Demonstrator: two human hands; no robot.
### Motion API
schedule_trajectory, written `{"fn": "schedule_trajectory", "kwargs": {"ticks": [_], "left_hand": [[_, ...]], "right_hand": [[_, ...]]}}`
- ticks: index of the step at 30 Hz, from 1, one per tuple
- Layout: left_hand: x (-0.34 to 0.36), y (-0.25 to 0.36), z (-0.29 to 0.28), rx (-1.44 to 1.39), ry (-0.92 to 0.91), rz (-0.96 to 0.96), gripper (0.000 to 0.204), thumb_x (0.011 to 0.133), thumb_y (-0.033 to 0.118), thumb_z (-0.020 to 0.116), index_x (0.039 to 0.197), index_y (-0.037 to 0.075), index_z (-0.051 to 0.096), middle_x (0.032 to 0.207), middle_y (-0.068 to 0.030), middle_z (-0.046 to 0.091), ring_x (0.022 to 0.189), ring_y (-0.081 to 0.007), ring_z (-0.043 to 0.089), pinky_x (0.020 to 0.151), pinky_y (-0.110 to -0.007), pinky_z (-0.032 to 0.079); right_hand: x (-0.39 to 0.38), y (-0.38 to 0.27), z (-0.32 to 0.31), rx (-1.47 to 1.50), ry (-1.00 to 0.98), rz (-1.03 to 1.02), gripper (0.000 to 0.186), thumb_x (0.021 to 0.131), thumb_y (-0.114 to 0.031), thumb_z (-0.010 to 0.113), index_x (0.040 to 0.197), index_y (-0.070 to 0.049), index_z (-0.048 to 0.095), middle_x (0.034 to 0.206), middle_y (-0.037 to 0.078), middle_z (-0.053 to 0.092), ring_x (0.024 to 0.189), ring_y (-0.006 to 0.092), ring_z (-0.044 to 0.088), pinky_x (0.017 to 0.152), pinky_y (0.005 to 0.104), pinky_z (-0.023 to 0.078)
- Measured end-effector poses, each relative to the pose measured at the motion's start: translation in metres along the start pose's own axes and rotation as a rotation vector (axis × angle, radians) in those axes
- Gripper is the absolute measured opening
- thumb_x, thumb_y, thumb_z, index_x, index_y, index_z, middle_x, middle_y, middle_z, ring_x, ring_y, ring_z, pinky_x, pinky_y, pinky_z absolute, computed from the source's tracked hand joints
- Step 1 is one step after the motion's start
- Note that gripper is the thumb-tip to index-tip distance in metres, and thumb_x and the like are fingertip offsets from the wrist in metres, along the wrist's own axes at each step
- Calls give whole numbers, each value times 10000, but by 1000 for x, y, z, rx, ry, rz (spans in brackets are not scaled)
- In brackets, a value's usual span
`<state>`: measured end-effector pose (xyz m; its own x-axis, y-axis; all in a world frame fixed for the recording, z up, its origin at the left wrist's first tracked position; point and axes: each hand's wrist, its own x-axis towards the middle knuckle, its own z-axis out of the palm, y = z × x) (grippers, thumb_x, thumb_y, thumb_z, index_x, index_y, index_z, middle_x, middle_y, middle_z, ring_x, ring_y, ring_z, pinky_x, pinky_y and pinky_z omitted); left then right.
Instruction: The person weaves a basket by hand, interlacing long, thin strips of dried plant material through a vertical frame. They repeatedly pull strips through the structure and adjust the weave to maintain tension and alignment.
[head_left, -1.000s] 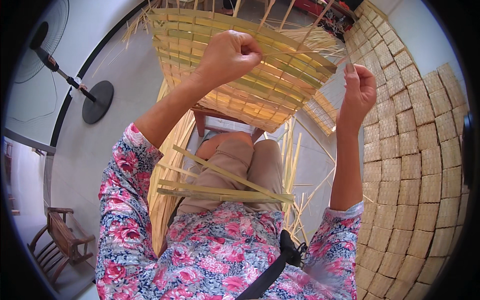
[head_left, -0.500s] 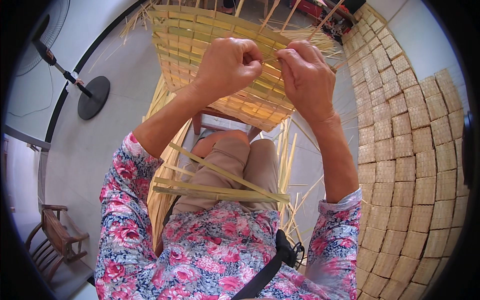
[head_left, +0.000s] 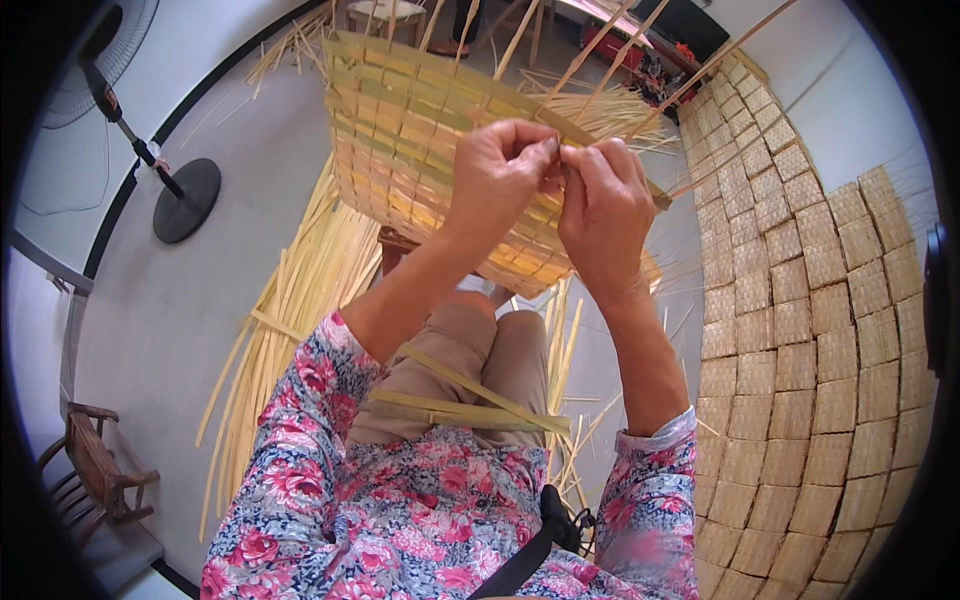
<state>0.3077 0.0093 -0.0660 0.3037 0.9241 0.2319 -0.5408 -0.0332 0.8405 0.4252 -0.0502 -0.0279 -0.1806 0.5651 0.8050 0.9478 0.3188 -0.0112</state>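
A half-woven bamboo basket point(head_left: 375, 130) with an open lattice side sits tilted before my knees, several upright bamboo stakes point(head_left: 508, 48) rising past its rim. My left hand point(head_left: 500, 180) and my right hand point(head_left: 605, 205) meet at the near side of that rim. Both are closed, with thumbs and forefingers pinched close together on a thin bamboo strip; most of it is hidden behind the fingers. Across my lap lie a few loose flat bamboo strips point(head_left: 470, 412), touched by neither hand.
Long bamboo strips point(head_left: 285, 310) spread over the floor to the left, and more strips point(head_left: 620, 118) lie beyond the basket. Rows of woven square pieces point(head_left: 790, 330) line the right side. A standing fan's black base point(head_left: 187, 200) and a wooden chair point(head_left: 100, 465) stand at left.
My hands have come closer together, fingertips now nearly touching. In the picture, hands and basket sit lower and a little to the right, and my view has shifted too.
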Motion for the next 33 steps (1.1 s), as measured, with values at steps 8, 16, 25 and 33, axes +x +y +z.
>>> {"fn": "schedule_trajectory", "kwargs": {"ticks": [8, 16, 25, 33], "left_hand": [[-7, 11, -55, 1037, -320, 857, 232, 843, -59, 647, 1034, 47, 726, 962, -96, 698, 838, -297, 680, 709, -367, 537], [-8, 26, -46, 610, -263, 367, 155, 902, -6, 612, 999, 48, 720, 915, -88, 708, 812, -232, 683, 744, -341, 543], [9, 47, -21, 1191, -265, 699, 296, 930, 146, 608, 1212, 68, 648, 836, -150, 723, 754, -345, 706, 678, -443, 541], [51, 44, -8, 1577, -321, 678, 100, 933, 168, 580, 967, 91, 634, 758, -146, 691, 748, -365, 695, 668, -480, 547]], "right_hand": [[-4, 18, -13, 81, -106, -101, 65, 808, -105, 713, 855, -87, 672, 840, 61, 601, 808, 283, 604, 709, 392, 502], [-5, 18, -21, 125, -115, -18, 107, 790, -70, 744, 830, -88, 647, 829, 59, 605, 813, 292, 579, 711, 391, 484], [-2, 15, -13, 12, -61, -8, 94, 786, -50, 712, 833, -96, 645, 802, 64, 602, 799, 299, 581, 685, 411, 480], [10, 21, -6, -149, -67, -70, 108, 769, -71, 689, 792, -95, 586, 792, 61, 579, 762, 288, 585, 630, 410, 498]]}}
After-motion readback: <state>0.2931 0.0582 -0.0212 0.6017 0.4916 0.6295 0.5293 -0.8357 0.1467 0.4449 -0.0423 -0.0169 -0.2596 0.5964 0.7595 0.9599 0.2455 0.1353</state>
